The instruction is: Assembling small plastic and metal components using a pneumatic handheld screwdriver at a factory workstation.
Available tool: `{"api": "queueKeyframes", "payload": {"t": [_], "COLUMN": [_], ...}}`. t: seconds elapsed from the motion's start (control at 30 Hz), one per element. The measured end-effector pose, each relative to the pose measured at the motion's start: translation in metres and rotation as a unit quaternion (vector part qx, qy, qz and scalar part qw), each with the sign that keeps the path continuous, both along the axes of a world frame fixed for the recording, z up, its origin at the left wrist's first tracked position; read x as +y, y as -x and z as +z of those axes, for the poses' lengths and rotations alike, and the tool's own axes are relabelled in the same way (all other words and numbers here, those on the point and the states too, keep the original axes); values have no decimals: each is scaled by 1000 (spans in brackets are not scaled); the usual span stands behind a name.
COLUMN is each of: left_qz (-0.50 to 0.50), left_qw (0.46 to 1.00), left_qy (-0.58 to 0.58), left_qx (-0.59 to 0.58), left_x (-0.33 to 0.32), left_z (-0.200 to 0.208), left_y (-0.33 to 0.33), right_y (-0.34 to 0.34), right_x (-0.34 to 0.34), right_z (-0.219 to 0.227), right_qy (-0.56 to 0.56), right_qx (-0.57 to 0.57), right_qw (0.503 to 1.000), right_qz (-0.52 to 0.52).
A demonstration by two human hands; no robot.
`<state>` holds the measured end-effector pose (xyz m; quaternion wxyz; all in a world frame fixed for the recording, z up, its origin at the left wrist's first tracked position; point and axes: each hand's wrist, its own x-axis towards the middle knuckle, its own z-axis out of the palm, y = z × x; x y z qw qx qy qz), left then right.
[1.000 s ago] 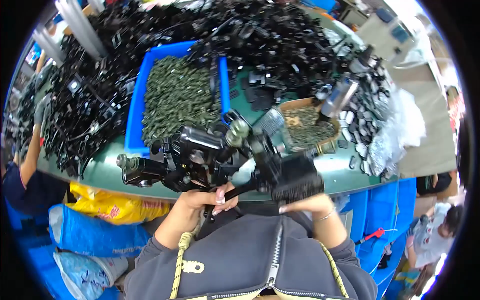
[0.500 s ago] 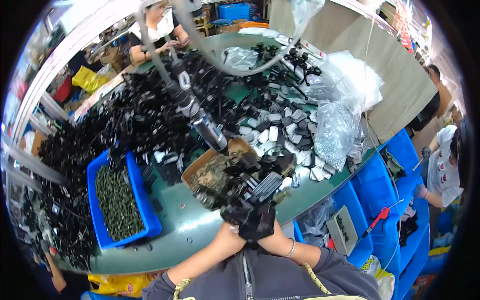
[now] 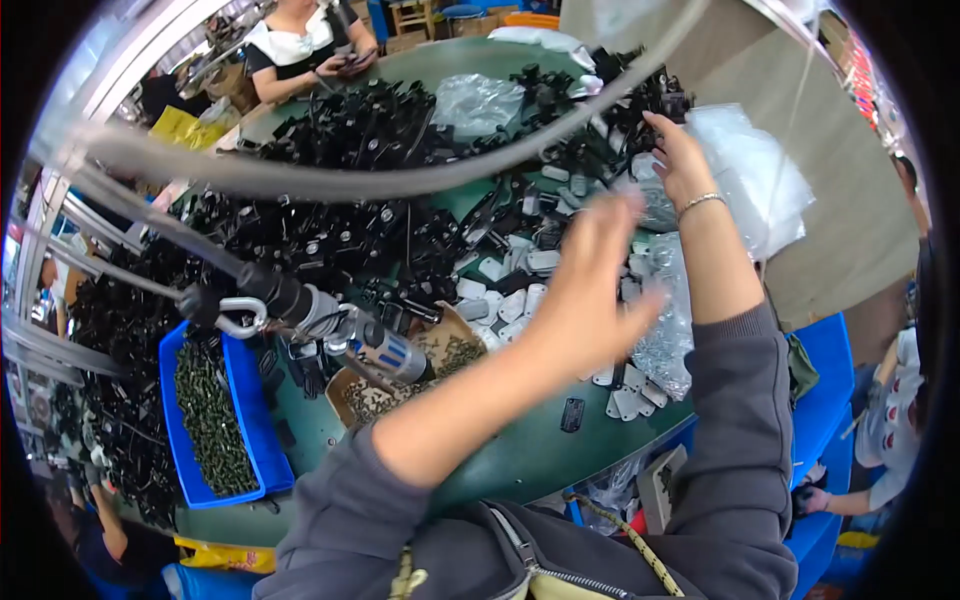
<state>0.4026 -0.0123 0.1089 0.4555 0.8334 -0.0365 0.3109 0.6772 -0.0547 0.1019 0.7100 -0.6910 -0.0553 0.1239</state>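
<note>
My right hand (image 3: 684,160) reaches to the far right with its fingers apart, fingertips beside a heap of black plastic bracket-like parts (image 3: 655,95). I see nothing held in it. My left hand (image 3: 592,285), smeared by motion, is stretched out with its thumb apart over a pile of grey and white flat plates (image 3: 515,300). It looks bare. A powered screwdriver (image 3: 385,350) hangs left of my left forearm, its tip over an open cardboard box (image 3: 455,340) of small screw-like pieces. One dark flat plate (image 3: 572,414) lies alone near the table's front edge.
A blue bin (image 3: 275,470) of small dark-green pieces stands at the left. Black parts (image 3: 330,240) cover much of the green table. Clear plastic bags (image 3: 665,350) lie at the right, and a blurred hose (image 3: 400,183) crosses overhead. Other people (image 3: 300,45) sit around.
Both hands have gone from the near middle to the far right. The black part they held is no longer in them. The screwdriver has swung left and lower in view.
</note>
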Motion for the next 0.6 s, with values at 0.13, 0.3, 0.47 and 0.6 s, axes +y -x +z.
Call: {"api": "queueKeyframes", "payload": {"t": [0.13, 0.3, 0.47, 0.6], "left_qz": [-189, 19, 196, 224], "left_qw": [965, 971, 961, 956], "left_qy": [-55, -55, 27, 57], "left_qx": [172, 232, 193, 183], "left_x": [17, 55, 69, 84], "left_z": [-28, -39, -42, -40], "left_y": [118, 196, 226, 233], "right_y": [6, 42, 84, 91], "right_x": [34, 71, 97, 89], "right_z": [-52, -71, -100, -88], "right_qy": [107, 319, 380, 395], "right_qx": [-151, -336, -409, -465], "right_qw": [981, 829, 769, 746], "right_qz": [61, 314, 312, 267]}}
